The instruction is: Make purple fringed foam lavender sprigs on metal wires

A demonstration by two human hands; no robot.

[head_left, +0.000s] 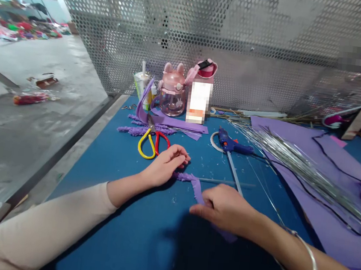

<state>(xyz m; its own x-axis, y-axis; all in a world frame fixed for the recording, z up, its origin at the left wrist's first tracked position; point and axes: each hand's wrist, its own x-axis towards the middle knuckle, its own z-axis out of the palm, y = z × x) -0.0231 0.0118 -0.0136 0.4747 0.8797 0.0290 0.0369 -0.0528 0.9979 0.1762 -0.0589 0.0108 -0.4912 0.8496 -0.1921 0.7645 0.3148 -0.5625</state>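
Observation:
My left hand (pixel 166 163) is closed with its fingers curled, and a fringed purple wrap (pixel 184 177) sticks out from under it. That wrap goes around a thin wire stem (pixel 217 181), whose bare end runs to the right. From the wrap a purple strip (pixel 196 189) hangs down to my right hand (pixel 221 206), which pinches it; the strip's loose end shows below the wrist. Scissors (pixel 149 142) with one yellow and one red handle lie just beyond my left hand. Fringed purple pieces (pixel 132 130) lie behind them.
A blue glue gun (pixel 234 146) with a glue stick and cord lies beyond my right hand. Wires (pixel 305 174) rest on purple sheets (pixel 352 161) at right. A pink-lidded bottle (pixel 173 93) and a drink cup (pixel 142 83) stand before a perforated metal panel (pixel 242 38).

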